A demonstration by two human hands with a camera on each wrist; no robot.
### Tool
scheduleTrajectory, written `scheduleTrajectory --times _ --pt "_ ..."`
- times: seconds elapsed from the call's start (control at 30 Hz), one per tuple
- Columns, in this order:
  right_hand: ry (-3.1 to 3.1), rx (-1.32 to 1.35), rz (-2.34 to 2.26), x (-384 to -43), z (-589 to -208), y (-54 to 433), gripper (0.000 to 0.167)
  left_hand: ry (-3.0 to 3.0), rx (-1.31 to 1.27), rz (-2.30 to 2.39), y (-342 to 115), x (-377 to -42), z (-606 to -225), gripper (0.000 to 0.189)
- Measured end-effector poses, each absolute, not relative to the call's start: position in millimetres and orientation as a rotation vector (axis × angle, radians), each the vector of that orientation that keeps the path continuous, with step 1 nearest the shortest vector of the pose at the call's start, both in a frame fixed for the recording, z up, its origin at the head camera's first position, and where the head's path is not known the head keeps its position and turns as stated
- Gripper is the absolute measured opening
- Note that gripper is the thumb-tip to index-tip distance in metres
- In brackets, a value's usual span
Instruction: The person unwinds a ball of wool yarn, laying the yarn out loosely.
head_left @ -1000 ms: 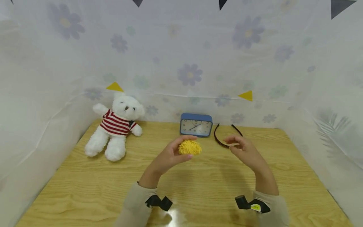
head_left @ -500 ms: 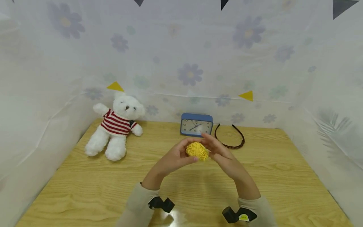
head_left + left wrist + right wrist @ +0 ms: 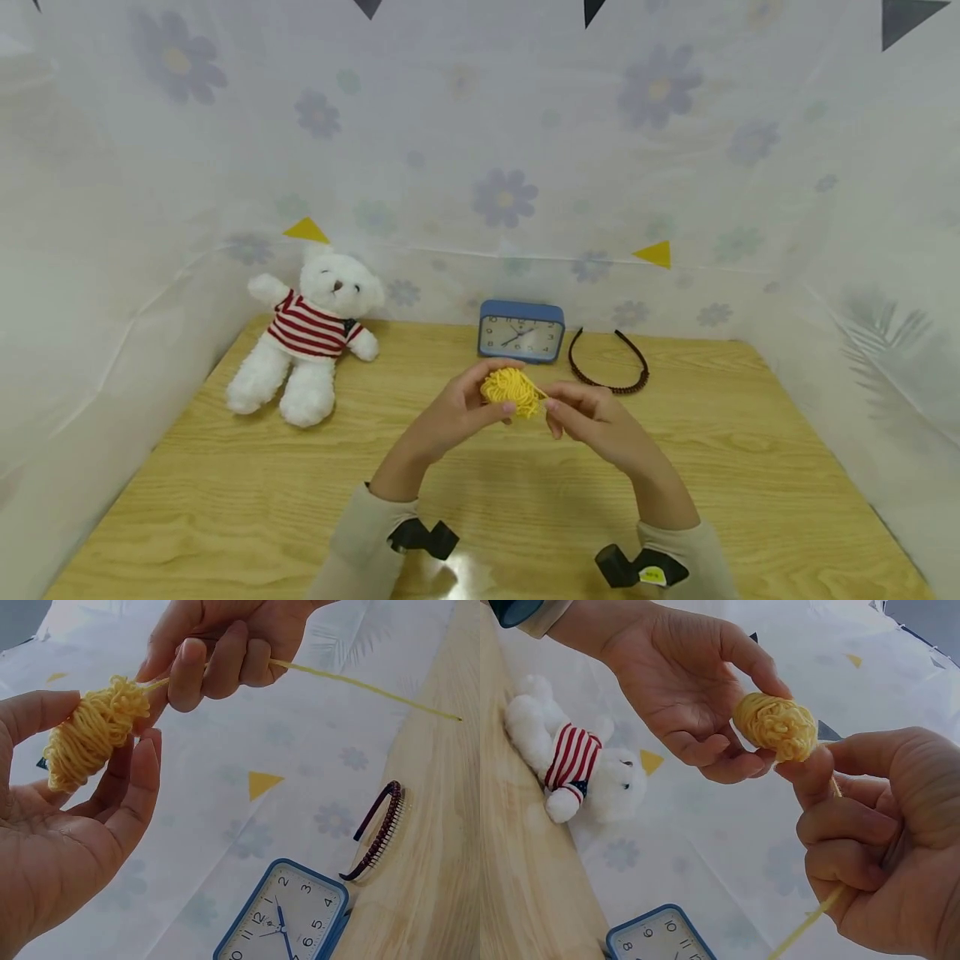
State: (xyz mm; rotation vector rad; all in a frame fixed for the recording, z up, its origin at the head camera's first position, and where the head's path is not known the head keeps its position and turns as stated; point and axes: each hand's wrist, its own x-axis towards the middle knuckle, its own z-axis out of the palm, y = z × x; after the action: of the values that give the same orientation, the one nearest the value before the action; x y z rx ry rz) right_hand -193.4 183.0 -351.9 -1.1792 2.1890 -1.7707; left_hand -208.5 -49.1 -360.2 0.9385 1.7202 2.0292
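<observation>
A small ball of yellow yarn (image 3: 510,392) is held above the table by my left hand (image 3: 456,415), thumb on the near side and fingers on the far side. Just right of it, my right hand (image 3: 600,423) pinches the loose strand between thumb and forefinger, close to the ball. In the left wrist view the strand (image 3: 360,686) runs through the right hand's curled fingers, and its free end sticks out beyond them. The right wrist view shows the looped end of the yarn ball (image 3: 780,727) facing the right hand's fingertips.
Behind the hands stands a blue alarm clock (image 3: 521,332) against the patterned cloth backdrop. A dark beaded headband (image 3: 621,389) lies right of it. At the back left sits a white teddy bear (image 3: 307,333) in a striped shirt. All rest on the wooden table (image 3: 262,500).
My right hand has come left from near the headband to the yarn ball and now pinches its strand. The left hand, with the ball, shifted slightly right and then back a little.
</observation>
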Motion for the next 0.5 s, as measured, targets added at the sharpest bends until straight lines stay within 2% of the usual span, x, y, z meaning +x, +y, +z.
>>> scheduleTrajectory --times 0.17,0.3,0.5 --pt "2.231 -1.121 -1.817 -191 -350 192 0.025 1.708 0.947 2.047 -49 -209 -360 0.058" --pt "2.261 -1.108 -1.878 -191 -348 197 0.028 1.733 0.944 2.039 -49 -209 -360 0.053" --pt "2.407 -0.951 -1.953 -190 -345 201 0.021 1.756 0.928 2.051 -49 -208 -360 0.046"
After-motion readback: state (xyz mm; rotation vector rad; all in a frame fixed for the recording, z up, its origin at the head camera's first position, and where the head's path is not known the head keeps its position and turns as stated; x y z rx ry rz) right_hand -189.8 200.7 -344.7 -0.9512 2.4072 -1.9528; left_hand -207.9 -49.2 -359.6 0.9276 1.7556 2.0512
